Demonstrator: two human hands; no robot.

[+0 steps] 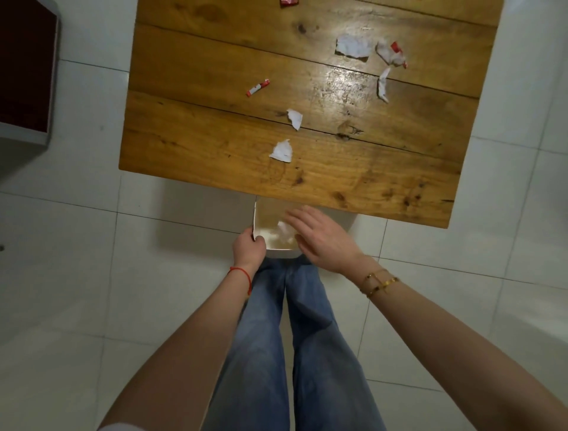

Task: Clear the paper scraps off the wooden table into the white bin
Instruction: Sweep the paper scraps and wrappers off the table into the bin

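Observation:
The white bin point(258, 223) sits just below the wooden table's point(215, 160) near edge, with a white scrap point(284, 232) inside it. My left hand point(248, 247) grips the bin's left rim. Over the bin's right side hovers my right hand point(319, 238), fingers spread, holding nothing. Several paper scraps lie on the table: a white one point(282, 150) nearest, another point(295, 118) behind it, a red-and-white roll point(257, 87), a large white piece point(353, 46), a red-and-white crumple point(392, 54) and a thin strip point(383, 84).
A red scrap point(289, 2) lies at the table's far edge. A dark red cabinet point(26, 67) stands at the left. White floor tiles point(76, 246) surround the table. My legs in blue jeans point(285, 338) stand right behind the bin.

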